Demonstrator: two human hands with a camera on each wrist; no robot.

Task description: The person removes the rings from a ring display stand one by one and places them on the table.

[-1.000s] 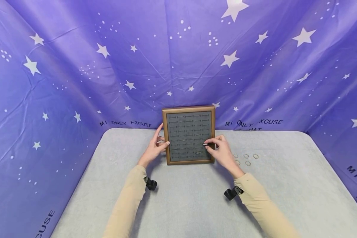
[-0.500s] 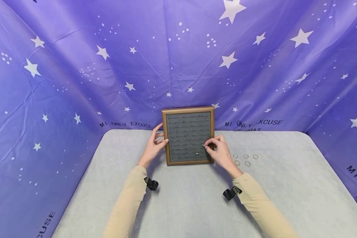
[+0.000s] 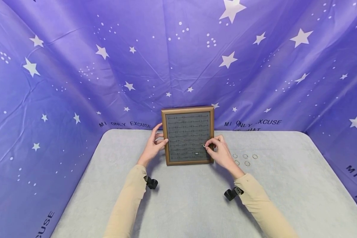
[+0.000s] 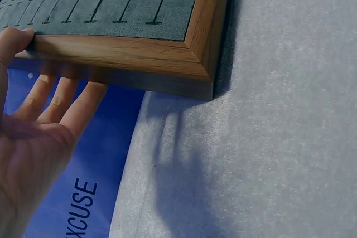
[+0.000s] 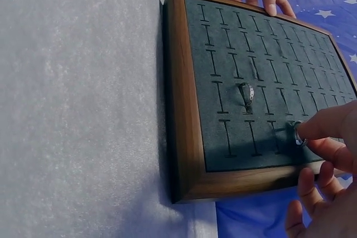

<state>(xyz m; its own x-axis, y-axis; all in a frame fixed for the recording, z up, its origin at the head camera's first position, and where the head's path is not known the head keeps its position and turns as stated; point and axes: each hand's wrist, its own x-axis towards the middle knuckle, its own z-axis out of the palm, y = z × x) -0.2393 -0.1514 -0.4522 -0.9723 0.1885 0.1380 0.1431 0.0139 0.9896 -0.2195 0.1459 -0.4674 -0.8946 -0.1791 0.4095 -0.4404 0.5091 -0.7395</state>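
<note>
A wood-framed ring display tray (image 3: 188, 163) stands tilted up at the back of the table, its dark grey-green pad cut with rows of slits. My left hand (image 3: 152, 147) grips its left side, thumb on the front of the frame and fingers behind, as the left wrist view (image 4: 47, 132) also shows. Between thumb and forefinger my right hand (image 3: 221, 151) pinches a silver ring (image 5: 300, 133), held right at a slit near the tray's right side. Another silver ring (image 5: 247, 96) sits upright in a slit lower on the pad.
Several thin rings lie on the grey table (image 3: 190, 205) to the right of the tray, one of them a gold-toned ring (image 3: 255, 156). A purple star-print curtain (image 3: 178, 66) hangs behind the table and along both sides.
The ring in my right hand has shifted slightly down and turned against the pad. My left hand keeps its grip on the tray, which is almost unmoved.
</note>
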